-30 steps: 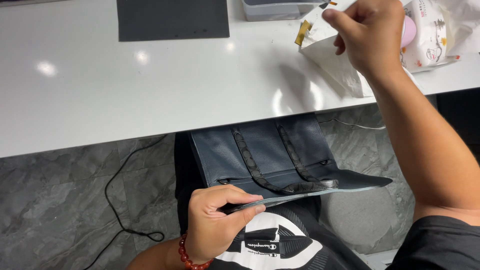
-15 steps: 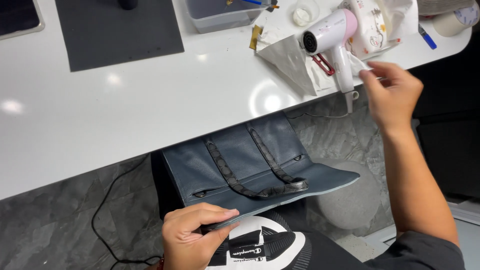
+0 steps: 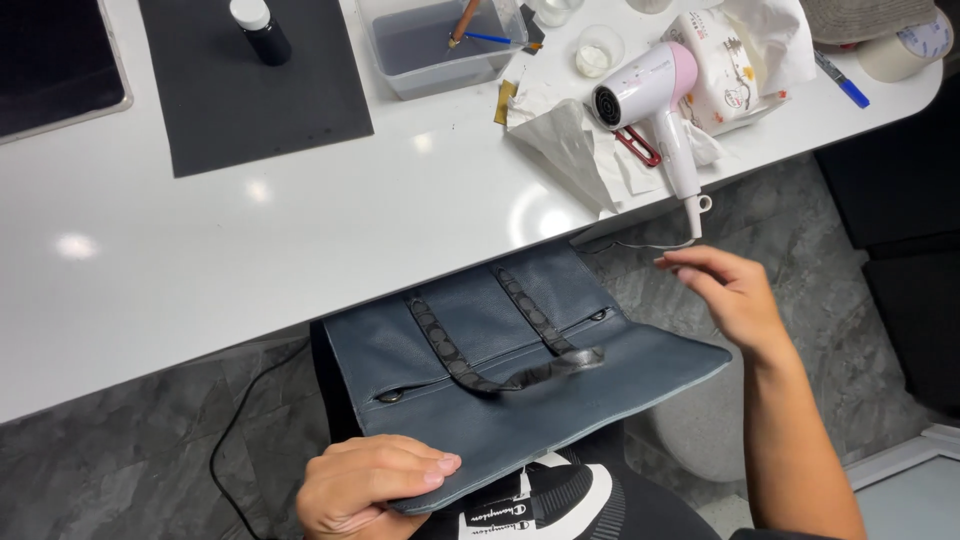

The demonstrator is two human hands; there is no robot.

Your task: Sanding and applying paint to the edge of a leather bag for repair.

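Head camera, looking down at a person's lap and the near edge of a glossy white table [image 3: 250, 260].

The left hand [image 3: 372, 487] lies palm-down on the near corner of a flat, dark blue leather bag [image 3: 520, 375], fingers curled over its edge and thumb beneath, a closed pinch that seems to keep the bag steady on the lap. The bag spreads away from that grip toward the table's underside, its dark patterned strap handle [image 3: 500, 350] lying slack across the middle.

The right hand [image 3: 730, 290] hovers open and empty in the air, fingers loosely spread, just past the bag's far right corner and touching nothing. Directly above it on the table, a pink and white hair dryer [image 3: 655, 105] rests on crumpled white paper [image 3: 570, 140], its handle reaching the table edge. Further from both hands sit a clear plastic tray [image 3: 440, 45], a black mat [image 3: 255, 95] and a small dark bottle with a white cap [image 3: 260, 28].
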